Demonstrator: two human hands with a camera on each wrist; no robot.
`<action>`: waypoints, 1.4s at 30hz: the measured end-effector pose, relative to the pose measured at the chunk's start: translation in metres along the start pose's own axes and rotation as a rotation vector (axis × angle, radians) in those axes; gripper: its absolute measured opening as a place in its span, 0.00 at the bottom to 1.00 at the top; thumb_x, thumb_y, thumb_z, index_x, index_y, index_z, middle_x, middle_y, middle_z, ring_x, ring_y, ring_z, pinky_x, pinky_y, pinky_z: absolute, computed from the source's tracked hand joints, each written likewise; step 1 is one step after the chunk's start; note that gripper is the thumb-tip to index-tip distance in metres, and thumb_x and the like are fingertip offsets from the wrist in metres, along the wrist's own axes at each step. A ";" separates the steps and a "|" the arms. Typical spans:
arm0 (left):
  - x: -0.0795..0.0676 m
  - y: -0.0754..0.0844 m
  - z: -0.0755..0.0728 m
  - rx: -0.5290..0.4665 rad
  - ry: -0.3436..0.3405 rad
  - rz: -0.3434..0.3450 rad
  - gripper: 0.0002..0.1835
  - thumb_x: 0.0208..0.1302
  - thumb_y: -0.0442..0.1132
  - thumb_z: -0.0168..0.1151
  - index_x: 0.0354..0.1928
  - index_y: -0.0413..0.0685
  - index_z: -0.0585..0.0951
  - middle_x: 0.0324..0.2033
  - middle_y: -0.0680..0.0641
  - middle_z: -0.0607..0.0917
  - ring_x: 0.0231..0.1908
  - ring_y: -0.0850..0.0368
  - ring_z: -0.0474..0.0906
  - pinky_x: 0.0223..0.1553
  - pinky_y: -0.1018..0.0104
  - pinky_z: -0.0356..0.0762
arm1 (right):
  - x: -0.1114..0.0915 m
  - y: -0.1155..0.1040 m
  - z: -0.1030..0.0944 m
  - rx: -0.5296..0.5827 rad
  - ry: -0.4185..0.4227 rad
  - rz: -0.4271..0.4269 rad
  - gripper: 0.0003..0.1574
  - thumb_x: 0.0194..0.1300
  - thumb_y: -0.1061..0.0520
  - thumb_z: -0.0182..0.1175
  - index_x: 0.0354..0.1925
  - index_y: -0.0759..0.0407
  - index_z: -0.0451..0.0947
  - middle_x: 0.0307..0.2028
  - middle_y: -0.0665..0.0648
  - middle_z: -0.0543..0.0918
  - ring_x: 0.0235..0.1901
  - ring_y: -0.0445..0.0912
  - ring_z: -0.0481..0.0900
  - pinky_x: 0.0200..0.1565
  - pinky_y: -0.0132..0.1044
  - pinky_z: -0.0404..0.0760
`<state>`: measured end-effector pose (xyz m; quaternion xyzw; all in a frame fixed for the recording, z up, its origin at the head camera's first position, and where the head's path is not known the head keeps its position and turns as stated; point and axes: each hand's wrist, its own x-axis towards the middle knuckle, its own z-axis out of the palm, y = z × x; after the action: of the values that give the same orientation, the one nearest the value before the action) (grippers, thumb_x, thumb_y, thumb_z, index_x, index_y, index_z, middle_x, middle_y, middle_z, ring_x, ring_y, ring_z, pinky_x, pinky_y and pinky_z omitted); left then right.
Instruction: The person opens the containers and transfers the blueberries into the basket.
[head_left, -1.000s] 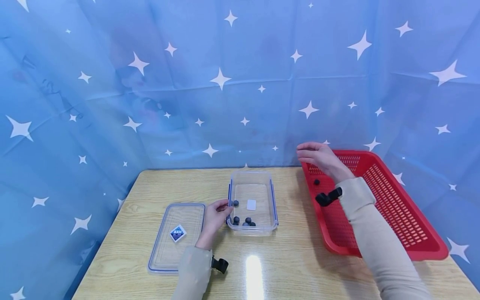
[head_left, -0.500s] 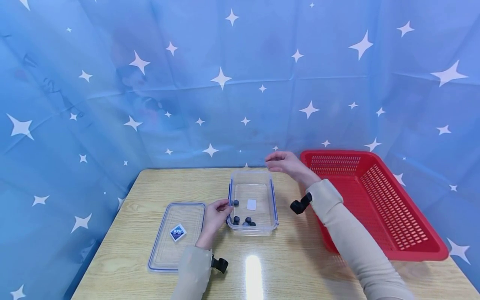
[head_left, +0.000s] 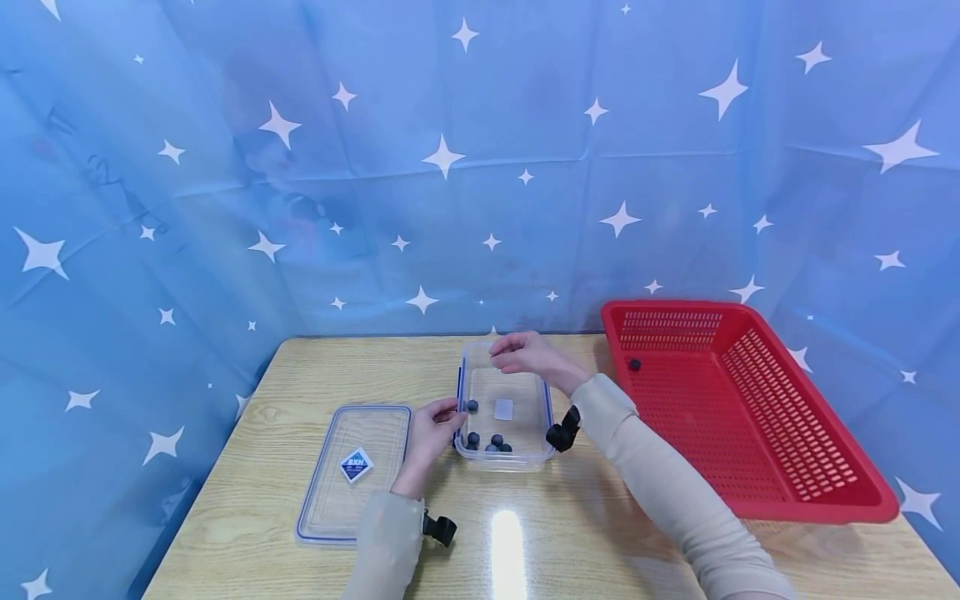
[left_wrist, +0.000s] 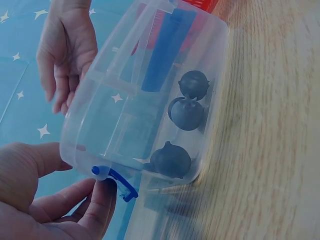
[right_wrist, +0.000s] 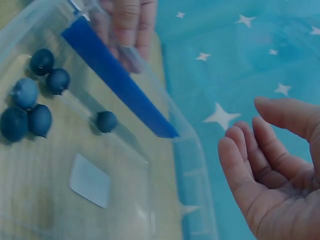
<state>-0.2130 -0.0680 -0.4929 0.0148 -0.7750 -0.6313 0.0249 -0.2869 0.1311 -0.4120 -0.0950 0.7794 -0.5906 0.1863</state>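
A clear plastic food box (head_left: 525, 379) with blue side clips stands on the table, several blueberries (right_wrist: 59, 80) lying on its floor, mostly toward the near end. My left hand (head_left: 431, 432) grips the box's left side, thumb at the rim and fingers by a hanging blue clip (left_wrist: 120, 184). Over the far part of the box is my right hand (head_left: 531, 353); in the right wrist view its fingers (right_wrist: 237, 172) are loosely bent and hold nothing. A white square (right_wrist: 90, 181) shows on the box floor.
A red slotted basket (head_left: 813, 400) stands at the right, one dark blueberry (head_left: 634, 365) near its left wall. To the left lies a clear lid (head_left: 322, 500) with a blue rim and a BXH label. A blue star-patterned curtain (head_left: 480, 200) hangs behind the table.
My right hand has moved left from above the basket's left edge to over the box, uncovering the blueberry in the basket. My left hand has stayed on the box.
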 end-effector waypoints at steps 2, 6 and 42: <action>0.000 0.000 0.000 0.001 0.001 0.005 0.15 0.55 0.28 0.63 0.45 0.27 0.79 0.32 0.39 0.84 0.34 0.53 0.79 0.32 0.75 0.75 | 0.003 0.004 0.007 0.006 0.008 0.013 0.18 0.62 0.64 0.59 0.49 0.71 0.73 0.43 0.62 0.80 0.49 0.60 0.75 0.54 0.50 0.74; 0.001 -0.001 -0.001 0.003 0.002 0.025 0.15 0.55 0.28 0.63 0.45 0.26 0.79 0.32 0.38 0.84 0.33 0.54 0.79 0.31 0.75 0.75 | 0.011 0.013 0.020 0.012 0.025 0.042 0.19 0.60 0.65 0.60 0.50 0.73 0.73 0.41 0.60 0.81 0.46 0.57 0.78 0.50 0.45 0.77; 0.001 0.000 -0.002 0.043 -0.005 0.015 0.16 0.56 0.29 0.63 0.47 0.28 0.79 0.35 0.37 0.84 0.38 0.47 0.80 0.39 0.66 0.79 | 0.048 0.046 0.046 -0.175 -0.116 0.203 0.17 0.50 0.72 0.59 0.42 0.72 0.78 0.33 0.57 0.83 0.28 0.44 0.76 0.38 0.40 0.79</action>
<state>-0.2137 -0.0700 -0.4927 0.0080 -0.7885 -0.6144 0.0271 -0.3088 0.0861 -0.4750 -0.0654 0.8214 -0.4923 0.2806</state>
